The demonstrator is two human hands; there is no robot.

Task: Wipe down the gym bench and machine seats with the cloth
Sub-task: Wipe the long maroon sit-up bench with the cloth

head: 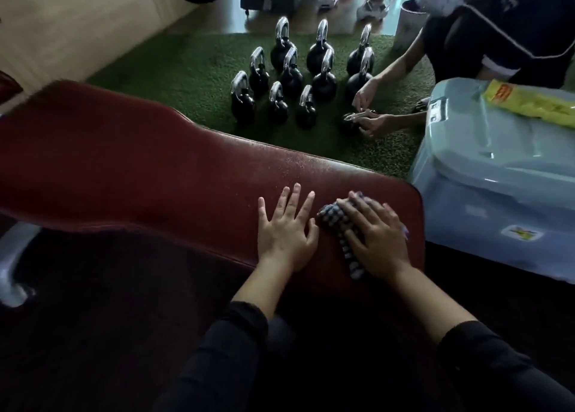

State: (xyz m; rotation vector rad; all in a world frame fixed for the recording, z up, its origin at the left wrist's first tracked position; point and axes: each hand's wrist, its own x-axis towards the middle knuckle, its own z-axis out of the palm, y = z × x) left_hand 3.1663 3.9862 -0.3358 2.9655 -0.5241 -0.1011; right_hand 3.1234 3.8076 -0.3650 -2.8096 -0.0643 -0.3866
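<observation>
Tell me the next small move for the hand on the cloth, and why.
Probably slide the right hand, pressing the checkered blue-and-white cloth, leftward along the dark red padded bench: it sits at the bench's right end, most of the pad lies left, and the left hand braces flat beside it.

Wore dark, near-black long sleeves, soft-looking fabric, cuffs pushed partway up both forearms. Left hand and right hand bare: no gloves, rings or watch visible. Showed dark clothing at the lap.
</observation>
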